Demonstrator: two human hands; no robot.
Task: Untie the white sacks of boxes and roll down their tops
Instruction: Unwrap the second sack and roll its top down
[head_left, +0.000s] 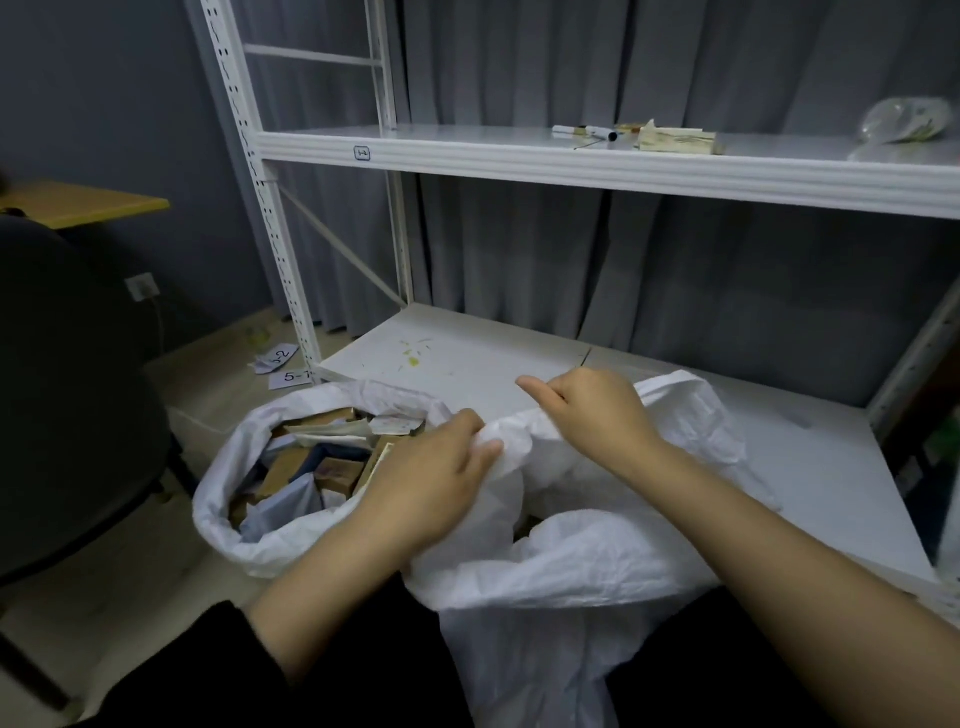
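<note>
- The left hand (436, 475) pinches the far rim of the near white sack (587, 551), fingers curled into the cloth.
- The right hand (597, 410) grips the same rim just beside it, thumb out.
- This sack stands against the lower shelf (467, 358).
- To its left, the open sack (249, 519) sits on the floor, top rolled down, boxes (332, 470) showing.

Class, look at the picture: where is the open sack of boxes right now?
In the head view, the open sack of boxes sits lower left, beside the left hand and below the lower shelf.
</note>
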